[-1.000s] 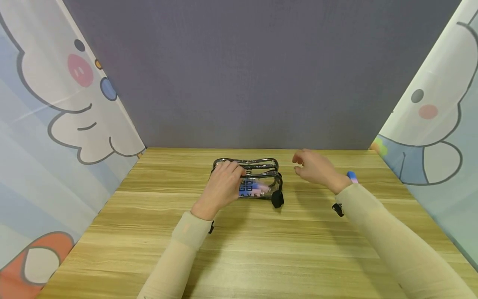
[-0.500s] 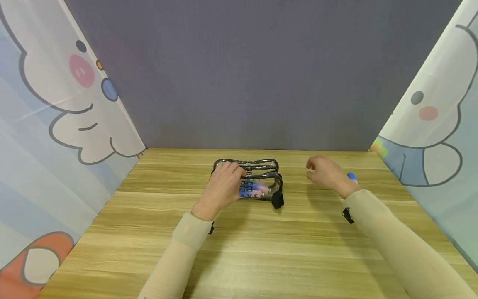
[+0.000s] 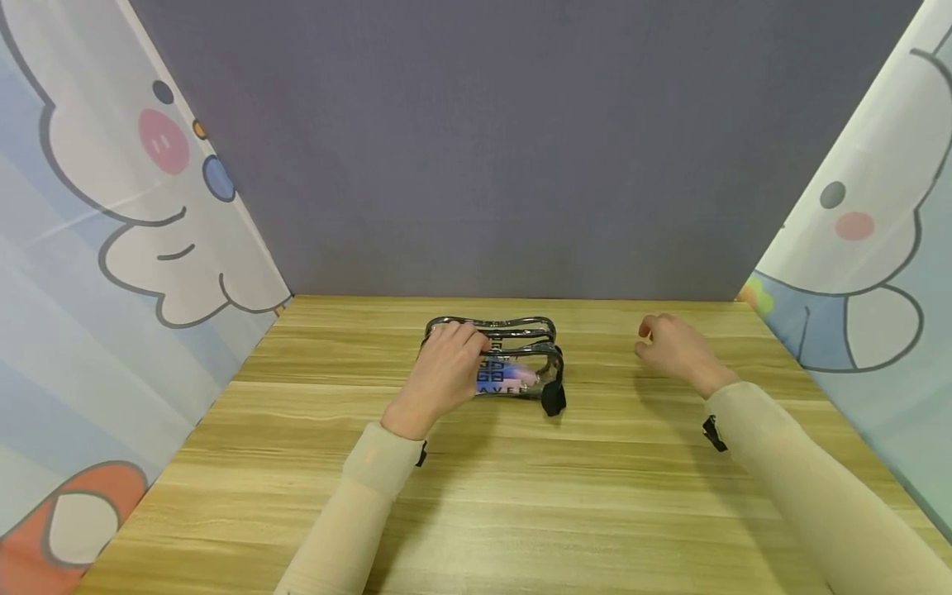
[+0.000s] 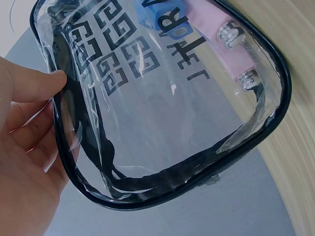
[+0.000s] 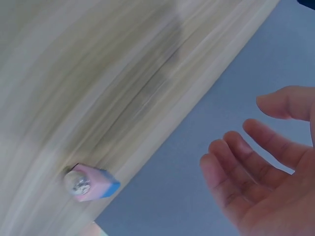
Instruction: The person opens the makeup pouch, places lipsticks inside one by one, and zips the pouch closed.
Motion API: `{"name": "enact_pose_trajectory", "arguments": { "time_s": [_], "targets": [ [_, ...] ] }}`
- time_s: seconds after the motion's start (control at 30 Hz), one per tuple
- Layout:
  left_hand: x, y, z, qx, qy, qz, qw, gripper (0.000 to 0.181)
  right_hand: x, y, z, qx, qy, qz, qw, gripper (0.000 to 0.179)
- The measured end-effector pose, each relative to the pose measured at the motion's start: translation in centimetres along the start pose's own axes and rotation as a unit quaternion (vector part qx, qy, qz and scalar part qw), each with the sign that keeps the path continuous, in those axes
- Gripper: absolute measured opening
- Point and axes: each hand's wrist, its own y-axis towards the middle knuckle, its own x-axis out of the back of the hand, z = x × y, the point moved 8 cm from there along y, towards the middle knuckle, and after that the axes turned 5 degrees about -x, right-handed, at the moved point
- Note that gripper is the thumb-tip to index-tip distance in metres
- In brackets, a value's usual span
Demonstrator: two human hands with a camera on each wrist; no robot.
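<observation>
A clear zip pouch (image 3: 541, 364) with black piping and black lettering stands on the table, its top apparently parted. My left hand (image 3: 439, 372) pinches its rim at the left; the left wrist view shows the thumb on the near side and the other fingers behind. Inside the pouch lie pink-and-blue pieces (image 4: 219, 24) with round silver ends. My right hand (image 3: 680, 351) hovers over the table right of the pouch, fingers loosely bent and holding nothing. A similar pink-and-blue piece (image 5: 93, 183) with a silver end lies on the table in the right wrist view; the right arm hides it from the head view.
The wooden table (image 3: 476, 496) ends at a grey panel (image 3: 521, 165) at the back. Cartoon-printed curtains (image 3: 74, 248) flank it on both sides. A black tab (image 3: 554, 398) hangs at the pouch's right front corner.
My right hand has moved right, away from the pouch, and a little nearer to me, so its arm now covers the loose piece. The left hand and the pouch stay put.
</observation>
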Motion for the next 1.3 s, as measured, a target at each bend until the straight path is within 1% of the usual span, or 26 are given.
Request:
{"name": "enact_pose_trajectory", "arguments": {
  "time_s": [0.2, 0.33, 0.53, 0.77, 1.0, 1.13, 1.3],
  "targets": [
    [-0.1, 0.0, 0.0, 0.004, 0.0, 0.007, 1.0, 0.022, 0.1, -0.4, -1.4, -0.01, -0.006, 0.005, 0.9999, 0.04],
    [0.0, 0.0, 0.0, 0.004, -0.002, 0.005, 1.0, 0.024, 0.3, -0.5, -2.2, -0.019, -0.01, 0.015, 0.9997, 0.042],
    [0.0, -0.1, 0.0, 0.004, -0.002, 0.003, 1.0, 0.023, 0.6, -0.7, -3.6, -0.031, -0.02, 0.017, 0.9992, 0.044],
    [0.0, 0.0, 0.0, 0.006, 0.001, 0.014, 0.9999, 0.024, 0.3, -0.8, -5.5, -0.051, -0.025, 0.022, 0.9981, 0.047],
    [0.0, 0.0, -0.1, 0.003, 0.009, 0.012, 0.9999, 0.024, 0.2, -0.8, -7.3, -0.072, -0.025, 0.027, 0.9968, 0.048],
    [0.0, 0.0, -0.1, 0.006, 0.006, 0.013, 0.9999, 0.025, 0.0, -0.8, -8.1, -0.085, -0.022, 0.032, 0.9956, 0.041],
    [0.0, -0.1, -0.1, 0.007, 0.002, 0.014, 0.9999, 0.026, -0.3, -1.0, -8.9, -0.103, -0.01, 0.046, 0.9936, 0.023]
  ]
}}
